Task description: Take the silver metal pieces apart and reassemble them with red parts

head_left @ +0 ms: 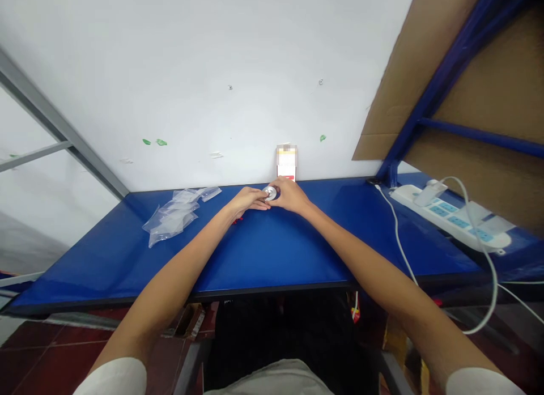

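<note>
A small round silvery disc-shaped piece (269, 192) is held up between my two hands over the blue table. My left hand (249, 200) has its fingers closed at the disc's left edge. Around the disc's right side curl the thumb and fingers of my right hand (292, 195). Something small and red (238, 219) shows beneath my left hand, mostly hidden. Just behind my hands, a phone with a lit screen (287, 164) leans upright against the wall.
Clear plastic bags (174, 213) lie in a pile on the left of the blue table (272, 253). A white power strip (450, 216) with plugs and cables (397, 230) occupies the right side. The white wall (255, 72) closes off the back, and a blue metal frame (429, 89) rises at right.
</note>
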{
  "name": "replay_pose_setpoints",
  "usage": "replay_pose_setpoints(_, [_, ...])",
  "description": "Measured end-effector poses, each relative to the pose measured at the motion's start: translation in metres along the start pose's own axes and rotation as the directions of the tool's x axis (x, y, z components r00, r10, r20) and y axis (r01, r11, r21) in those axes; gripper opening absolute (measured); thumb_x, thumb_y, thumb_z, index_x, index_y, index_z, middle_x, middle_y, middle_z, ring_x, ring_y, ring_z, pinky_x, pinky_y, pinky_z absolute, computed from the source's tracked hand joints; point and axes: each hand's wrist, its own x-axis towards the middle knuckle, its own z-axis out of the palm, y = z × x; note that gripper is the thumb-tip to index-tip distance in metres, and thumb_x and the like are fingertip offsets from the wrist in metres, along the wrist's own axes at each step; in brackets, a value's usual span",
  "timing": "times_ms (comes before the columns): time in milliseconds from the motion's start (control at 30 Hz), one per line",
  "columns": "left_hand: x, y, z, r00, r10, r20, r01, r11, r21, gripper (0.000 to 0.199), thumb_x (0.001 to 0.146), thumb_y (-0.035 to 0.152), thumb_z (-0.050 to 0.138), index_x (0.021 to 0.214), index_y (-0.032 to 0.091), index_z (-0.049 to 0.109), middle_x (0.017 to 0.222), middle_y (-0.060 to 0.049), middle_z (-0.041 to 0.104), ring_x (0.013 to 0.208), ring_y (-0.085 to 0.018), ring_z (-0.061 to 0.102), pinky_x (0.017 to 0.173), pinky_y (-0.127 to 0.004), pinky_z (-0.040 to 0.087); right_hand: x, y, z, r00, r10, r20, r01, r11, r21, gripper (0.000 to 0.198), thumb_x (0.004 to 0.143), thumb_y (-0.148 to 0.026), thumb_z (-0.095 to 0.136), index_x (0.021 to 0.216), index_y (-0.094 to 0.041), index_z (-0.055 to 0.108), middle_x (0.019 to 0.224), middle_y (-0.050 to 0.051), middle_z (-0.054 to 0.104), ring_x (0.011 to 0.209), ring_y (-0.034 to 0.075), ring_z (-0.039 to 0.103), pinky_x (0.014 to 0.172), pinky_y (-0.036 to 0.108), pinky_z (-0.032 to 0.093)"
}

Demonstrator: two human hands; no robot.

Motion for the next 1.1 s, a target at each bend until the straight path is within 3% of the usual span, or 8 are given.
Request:
replay_pose_setpoints(133, [-0.001,-0.001,0.000,0.995,0.030,-0.092,-0.022,0.997,0.077,0.035,0.080,0.042,0.088,0.091,0.010,0.079,0.083,-0.015,0.081,0.072,-0.021,0.077,0.066,-0.027,0.062,-0.002,0.002,0.007,0.999,-0.005,-0.037,0.008,0.997,0.075,0.041,0.079,-0.038,0.093,0.112,-0.018,0.079,0.111,0.010,0.072,0.097,0.025,0.067,0.080,0.032,0.050])
replay_pose_setpoints(233, [-0.002,0.001,0.001,0.988,0.090,-0.127,-0.073,0.989,0.131,0.035,0.082,0.044,0.086,0.087,0.011,0.079,0.079,-0.014,0.080,0.059,-0.015,0.068,0.055,-0.024,0.054,-0.001,0.005,0.010,0.995,0.092,-0.032,-0.080,0.956,0.284,0.046,0.078,-0.043,0.094,0.114,-0.018,0.080,0.108,0.009,0.077,0.093,0.023,0.071,0.082,0.032,0.055])
replay_pose_setpoints(367, [-0.002,0.002,0.001,0.977,0.136,-0.162,-0.114,0.984,0.140,0.036,0.084,0.046,0.084,0.088,0.011,0.077,0.087,-0.015,0.082,0.061,-0.015,0.069,0.059,-0.027,0.057,0.001,0.007,0.011,0.957,0.264,0.119,-0.280,0.738,0.614,0.039,0.087,-0.052,0.088,0.100,-0.016,0.082,0.090,0.008,0.081,0.077,0.020,0.075,0.074,0.031,0.062])
replay_pose_setpoints(433, [-0.001,0.002,0.001,0.973,0.163,-0.160,-0.140,0.979,0.147,0.035,0.085,0.044,0.085,0.090,0.010,0.076,0.084,-0.014,0.081,0.064,-0.018,0.072,0.063,-0.029,0.061,0.002,0.008,0.012,0.941,0.296,0.163,-0.322,0.636,0.701,0.038,0.083,-0.050,0.092,0.091,-0.015,0.080,0.084,0.009,0.080,0.075,0.019,0.076,0.072,0.030,0.065])
replay_pose_setpoints(533, [0.000,0.002,0.002,0.968,0.211,-0.134,-0.191,0.970,0.152,0.036,0.086,0.043,0.086,0.093,0.010,0.074,0.084,-0.013,0.080,0.071,-0.022,0.078,0.072,-0.034,0.066,0.001,0.012,0.015,0.929,0.337,0.150,-0.327,0.563,0.759,0.035,0.077,-0.044,0.098,0.086,-0.015,0.080,0.084,0.009,0.080,0.076,0.020,0.077,0.073,0.030,0.068])
replay_pose_setpoints(800, [-0.001,0.000,0.006,0.950,0.303,-0.076,-0.290,0.946,0.145,0.048,0.086,0.052,0.087,0.102,0.009,0.073,0.100,-0.015,0.082,0.083,-0.025,0.081,0.086,-0.039,0.069,0.001,0.011,0.015,0.944,0.330,0.020,-0.252,0.679,0.689,0.039,0.075,-0.049,0.096,0.087,-0.017,0.077,0.081,0.006,0.079,0.072,0.021,0.077,0.072,0.033,0.068])
replay_pose_setpoints(967, [0.001,-0.002,0.005,0.937,0.342,-0.076,-0.331,0.935,0.127,0.052,0.087,0.056,0.086,0.106,0.010,0.072,0.100,-0.014,0.081,0.085,-0.025,0.081,0.088,-0.042,0.069,0.001,0.009,0.014,0.942,0.334,-0.035,-0.222,0.696,0.682,0.044,0.072,-0.052,0.096,0.085,-0.018,0.072,0.077,0.006,0.077,0.069,0.022,0.076,0.068,0.034,0.066])
replay_pose_setpoints(1100, [0.001,-0.004,0.007,0.931,0.357,-0.073,-0.347,0.930,0.120,0.053,0.086,0.056,0.086,0.109,0.011,0.071,0.103,-0.014,0.082,0.089,-0.025,0.081,0.091,-0.043,0.067,0.002,0.015,0.018,0.946,0.321,-0.046,-0.212,0.720,0.661,0.035,0.077,-0.045,0.091,0.087,-0.018,0.072,0.081,0.007,0.078,0.072,0.022,0.076,0.070,0.034,0.065])
